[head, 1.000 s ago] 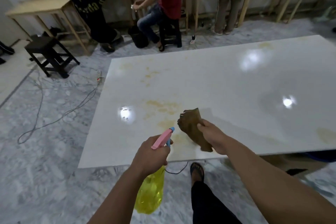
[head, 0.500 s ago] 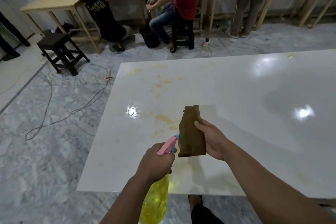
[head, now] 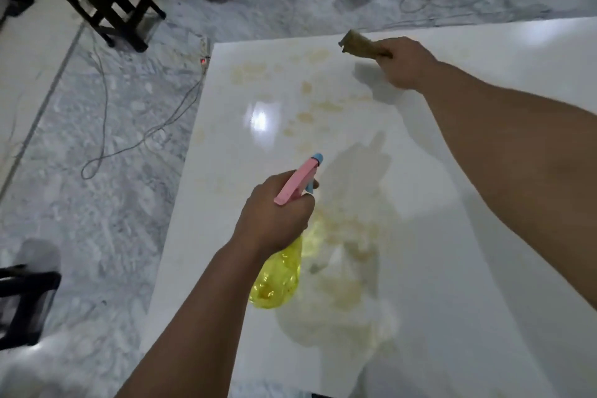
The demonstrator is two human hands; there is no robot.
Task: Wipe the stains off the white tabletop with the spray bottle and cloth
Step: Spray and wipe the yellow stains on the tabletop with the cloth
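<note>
Left hand (head: pixel 274 213) grips spray bottle (head: pixel 281 275); right hand (head: pixel 405 63) clutches blurred cloth (head: pixel 360 45), contact with tabletop (head: pixel 452 268) unclear.

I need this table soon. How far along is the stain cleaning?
Little looks done: yellowish stains still dot the white tabletop, far and near. In hand: the left hand grips the spray bottle, aimed forward; the right hand holds the cloth over the far edge. Left: spraying and wiping these patches.

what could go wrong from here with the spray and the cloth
The pink-and-blue nozzle of the yellow spray bottle in the left hand points toward the right hand, so spray may hit that arm. The brown cloth is held above the far yellowish stains on the white tabletop; the near ones could go unwiped.
</note>
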